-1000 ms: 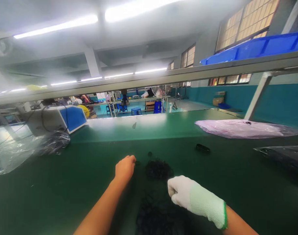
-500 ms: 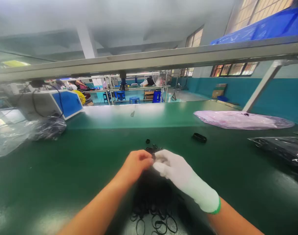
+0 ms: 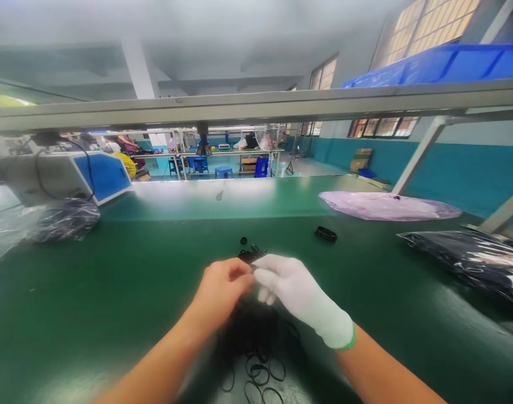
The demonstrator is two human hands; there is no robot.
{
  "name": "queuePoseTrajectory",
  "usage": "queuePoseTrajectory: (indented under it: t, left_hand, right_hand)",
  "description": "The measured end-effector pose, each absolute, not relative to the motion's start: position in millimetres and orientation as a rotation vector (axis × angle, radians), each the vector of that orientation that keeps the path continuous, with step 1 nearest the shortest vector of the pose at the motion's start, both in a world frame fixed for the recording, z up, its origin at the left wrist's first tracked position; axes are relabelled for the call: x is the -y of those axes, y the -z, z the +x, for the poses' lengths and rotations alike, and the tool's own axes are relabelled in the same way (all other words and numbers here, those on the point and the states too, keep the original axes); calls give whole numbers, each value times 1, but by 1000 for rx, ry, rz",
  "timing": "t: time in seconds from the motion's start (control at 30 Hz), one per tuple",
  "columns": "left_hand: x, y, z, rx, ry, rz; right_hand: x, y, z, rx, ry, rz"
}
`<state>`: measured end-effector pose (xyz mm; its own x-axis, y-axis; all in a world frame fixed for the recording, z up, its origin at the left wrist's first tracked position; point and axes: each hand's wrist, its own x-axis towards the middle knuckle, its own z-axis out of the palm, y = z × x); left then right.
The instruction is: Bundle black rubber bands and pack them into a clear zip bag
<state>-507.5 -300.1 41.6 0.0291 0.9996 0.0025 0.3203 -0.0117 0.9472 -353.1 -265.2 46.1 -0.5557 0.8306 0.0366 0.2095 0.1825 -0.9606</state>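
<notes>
My bare left hand (image 3: pixel 223 285) is closed in a pinch, its thumb and forefinger meeting the fingertips of my right hand (image 3: pixel 288 287), which wears a white knitted glove with a green cuff. The gloved fingers are pinched too. Whatever lies between the fingertips is too small and hidden to name. Just beyond the hands is a cluster of small black rings (image 3: pixel 253 252). Below the hands a blurred dark pile spreads toward me, with several thin black rings (image 3: pixel 257 375) lying loose at its near end. One tiny black ring (image 3: pixel 243 240) sits apart, farther off.
On the green tabletop (image 3: pixel 134 292), a black band (image 3: pixel 326 234) lies to the right. Beyond it are a pink plastic-wrapped package (image 3: pixel 386 206) and a black plastic bag (image 3: pixel 467 264). Clear plastic (image 3: pixel 63 219) and a blue-sided machine (image 3: pixel 102 175) stand left. A shelf beam (image 3: pixel 256 106) crosses overhead.
The view has swung slightly right, so the table things appear farther left. My hands stay fingertip to fingertip; the gloved hand has turned a little, showing its lower fingers beneath the thumb.
</notes>
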Motion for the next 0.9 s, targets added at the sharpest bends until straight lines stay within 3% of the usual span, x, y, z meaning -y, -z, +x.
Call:
queuePoseTrajectory:
  t: [0.1,0.23,0.47,0.7,0.9]
  left_hand:
    - [299,-49,-516,-1434,-1052,1423]
    - [295,-48,-539,-1514,-1193,1434]
    - [297,-19,-542,-1762,-875,1713]
    - [295,-15,-543,-1687,-904,1580]
    - [299,-3,-526,-1919,-704,1936]
  right_hand:
    - [260,-50,-347,1841,-1404,-1004]
    - [256,-60,-337,1879,-1177,-1245]
    - [258,-53,-344,2280,-913,-1360]
    - [250,-32,-345,2097,-1384,-1339]
    - [252,-29,-347,2262,-1070,-1282]
